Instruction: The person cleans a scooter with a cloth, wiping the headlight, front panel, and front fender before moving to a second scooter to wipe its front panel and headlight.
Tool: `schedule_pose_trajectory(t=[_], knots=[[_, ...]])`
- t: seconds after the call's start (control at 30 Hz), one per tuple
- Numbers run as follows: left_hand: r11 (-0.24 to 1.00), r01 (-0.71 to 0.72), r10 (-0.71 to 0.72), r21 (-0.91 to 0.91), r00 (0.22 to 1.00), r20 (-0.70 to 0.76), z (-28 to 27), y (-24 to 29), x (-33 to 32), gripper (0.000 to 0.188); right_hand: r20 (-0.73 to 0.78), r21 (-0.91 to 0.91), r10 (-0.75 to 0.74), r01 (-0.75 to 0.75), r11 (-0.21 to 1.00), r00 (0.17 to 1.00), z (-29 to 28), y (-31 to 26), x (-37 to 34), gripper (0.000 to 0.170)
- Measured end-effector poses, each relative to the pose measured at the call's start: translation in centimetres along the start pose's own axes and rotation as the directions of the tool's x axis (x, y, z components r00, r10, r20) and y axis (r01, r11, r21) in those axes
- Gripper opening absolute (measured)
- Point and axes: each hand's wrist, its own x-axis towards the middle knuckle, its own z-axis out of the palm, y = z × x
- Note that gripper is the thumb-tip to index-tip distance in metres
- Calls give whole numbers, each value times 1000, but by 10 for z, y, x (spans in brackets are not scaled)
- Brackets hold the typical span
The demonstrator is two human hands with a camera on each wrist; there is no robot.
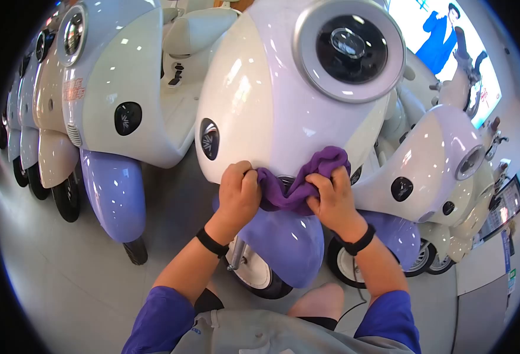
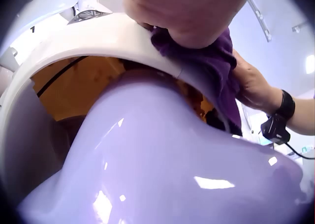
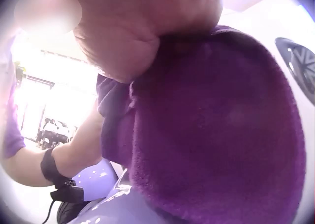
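A purple cloth [image 1: 285,196] is stretched between both hands, low on the front of a white and lilac scooter [image 1: 239,100]. My left hand [image 1: 238,189] grips one end of it with curled fingers. Toward the other end, my right hand [image 1: 335,203] pinches the cloth between thumb and fingers, and a bunched loop rises above that hand. Just below hangs the scooter's lilac front fender [image 1: 286,242]. From the left wrist, the cloth [image 2: 216,66] lies over the rim of the white front panel [image 2: 98,37]. In the right wrist view the cloth [image 3: 216,130] hangs wide beneath the hand.
More scooters stand close by: one with a lilac fender [image 1: 114,194] on the left, and a smaller lilac one [image 1: 431,159] on the right. A round headlight [image 1: 351,48] sits above the hands. A lit screen [image 1: 448,41] is behind at the right.
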Motion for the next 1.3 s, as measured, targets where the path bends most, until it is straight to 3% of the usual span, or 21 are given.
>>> schedule_pose_trajectory(t=[0.1,0.17,0.23,0.27,0.33,0.37,0.43,0.5,0.6,0.7,0.8,0.9,1.03,1.17,1.2,1.23,1.3], knots=[[992,115,-102,-54,977,189,-21,7,24,24,-56,33,24,-22,999,998,6,-18,11,50],[961,278,-262,-2,910,322,-48,9,56,21,77,-33,-111,114,993,991,-7,-27,33,41],[929,371,-363,16,898,249,-59,-2,75,16,168,-129,-295,317,939,941,-14,-27,69,35],[911,413,-406,-3,896,178,-58,-10,82,14,156,-150,-239,262,953,958,-9,-26,79,30],[859,509,-504,-63,860,74,-47,-26,85,13,7,-242,-198,194,951,980,13,-25,95,36],[867,479,-486,-140,873,-23,-32,-29,74,20,-34,-275,-196,179,945,980,24,-27,101,41],[875,459,-456,-153,888,59,-25,-11,51,39,84,-274,-178,195,942,980,31,-49,97,49],[947,300,-310,-110,947,-81,-8,8,12,59,179,-279,-184,229,932,967,37,-56,95,56],[962,262,-260,-71,965,38,-14,17,-13,69,339,-255,-174,268,929,925,32,-45,87,62],[948,309,-301,-72,948,107,-29,-2,23,67,362,-377,-183,323,868,914,23,-44,127,63],[930,367,-368,31,926,85,-29,-23,55,66,184,-451,-195,259,854,963,41,-51,170,59],[942,326,-329,83,944,22,-16,-29,42,66,267,-388,-251,342,856,930,55,-56,176,59],[926,376,-374,-19,924,78,-17,-3,-25,65,484,-199,-283,419,886,828,47,-81,141,57],[894,427,-407,-139,901,147,-24,7,-65,75,580,-233,-233,433,871,781,54,-80,94,54],[879,455,-434,-145,887,155,-23,0,-65,74,581,-253,-228,440,862,781,55,-80,91,54],[853,507,-502,-125,862,72,-21,-8,-59,72,518,-318,-238,443,838,821,58,-83,106,51],[784,615,-621,-90,781,-72,-12,-27,-47,68,317,-406,-213,335,850,924,62,-98,131,43]])
